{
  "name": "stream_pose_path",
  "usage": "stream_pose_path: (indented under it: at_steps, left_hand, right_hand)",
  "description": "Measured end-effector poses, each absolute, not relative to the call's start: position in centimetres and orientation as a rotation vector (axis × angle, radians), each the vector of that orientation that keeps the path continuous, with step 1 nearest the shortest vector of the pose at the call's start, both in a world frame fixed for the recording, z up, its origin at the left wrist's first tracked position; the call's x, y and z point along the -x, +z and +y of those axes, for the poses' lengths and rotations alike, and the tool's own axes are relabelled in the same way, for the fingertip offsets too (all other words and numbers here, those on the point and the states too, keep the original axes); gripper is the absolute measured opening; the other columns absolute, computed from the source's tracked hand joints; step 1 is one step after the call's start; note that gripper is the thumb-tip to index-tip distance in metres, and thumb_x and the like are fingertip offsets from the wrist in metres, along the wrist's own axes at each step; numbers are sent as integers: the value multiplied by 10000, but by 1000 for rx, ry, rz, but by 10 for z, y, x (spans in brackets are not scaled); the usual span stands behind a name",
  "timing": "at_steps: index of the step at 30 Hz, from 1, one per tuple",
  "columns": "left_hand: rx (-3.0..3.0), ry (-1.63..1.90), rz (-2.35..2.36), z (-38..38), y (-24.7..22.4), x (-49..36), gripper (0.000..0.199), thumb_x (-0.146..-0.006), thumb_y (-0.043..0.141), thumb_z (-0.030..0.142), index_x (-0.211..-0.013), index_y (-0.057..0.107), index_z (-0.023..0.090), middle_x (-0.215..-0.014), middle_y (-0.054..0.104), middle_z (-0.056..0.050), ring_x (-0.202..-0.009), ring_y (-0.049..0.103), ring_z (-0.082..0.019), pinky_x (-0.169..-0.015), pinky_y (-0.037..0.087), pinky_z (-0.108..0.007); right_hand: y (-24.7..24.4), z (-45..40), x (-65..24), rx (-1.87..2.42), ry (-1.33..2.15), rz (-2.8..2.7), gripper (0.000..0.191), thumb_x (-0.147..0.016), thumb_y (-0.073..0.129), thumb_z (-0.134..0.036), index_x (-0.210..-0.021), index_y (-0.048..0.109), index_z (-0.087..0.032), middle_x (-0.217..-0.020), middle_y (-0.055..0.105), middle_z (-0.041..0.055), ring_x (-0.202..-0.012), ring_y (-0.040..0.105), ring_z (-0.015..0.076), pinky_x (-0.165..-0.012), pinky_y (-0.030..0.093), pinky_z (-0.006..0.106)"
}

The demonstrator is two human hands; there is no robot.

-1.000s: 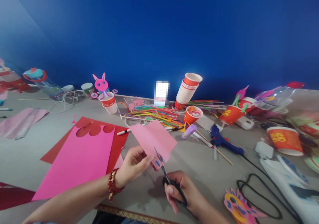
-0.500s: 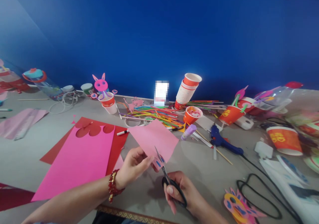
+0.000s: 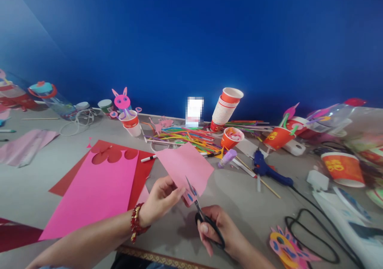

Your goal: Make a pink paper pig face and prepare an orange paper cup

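Observation:
A sheet of light pink paper (image 3: 186,163) is pinched at its near left edge by my left hand (image 3: 164,201), which wears a beaded bracelet. Small blue oval shapes (image 3: 190,197) show on the paper's near corner. My right hand (image 3: 220,231) is closed around the black handles of a pair of scissors (image 3: 198,208). The blades lie across the pink paper beside the blue shapes, close to my left fingertips. To the left, a bright pink sheet (image 3: 92,193) with round cut-outs along its far edge rests on red paper (image 3: 145,173).
Colored sticks (image 3: 191,138) lie in a pile behind the paper. A stack of paper cups (image 3: 225,109) leans by the wall. Right of center are a purple glue stick (image 3: 227,158) and a blue glue gun (image 3: 271,172) with a looping cord. A bunny-faced cup (image 3: 129,119) stands back left.
The pink paper tilts very slightly around the scissors. Both hands keep their grip almost in place, and the whole view shifts a little.

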State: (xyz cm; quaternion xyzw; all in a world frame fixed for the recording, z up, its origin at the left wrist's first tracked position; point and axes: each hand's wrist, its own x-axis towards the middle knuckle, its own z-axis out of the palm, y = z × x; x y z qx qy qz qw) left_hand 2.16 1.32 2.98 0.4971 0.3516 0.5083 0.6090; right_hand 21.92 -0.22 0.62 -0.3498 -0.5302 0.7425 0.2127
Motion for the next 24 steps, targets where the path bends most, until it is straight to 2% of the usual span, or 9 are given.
stream_pose_path:
  at_steps: [19,24]
  left_hand:
    - [-1162,1174,861,14,37,-24,300,-847,668,402,-756,684,117,-672,714,-78,-577,654,-160,-583,530,-251]
    - [-1133,1180,818,15,35,-24,270,-859,663,372,-766,686,119,-687,713,-68,-579,645,-143,-589,526,-239]
  right_hand:
    - [5,-2,-219,982,2011,-1517,629,-706,578,-780,-532,482,-183,-371,469,-37,-305,343,56,-369,212,196]
    - [7,-2,-218,986,1983,-1521,641,-701,574,-792,-529,471,-183,-372,468,-32,-313,317,51,-381,206,203]
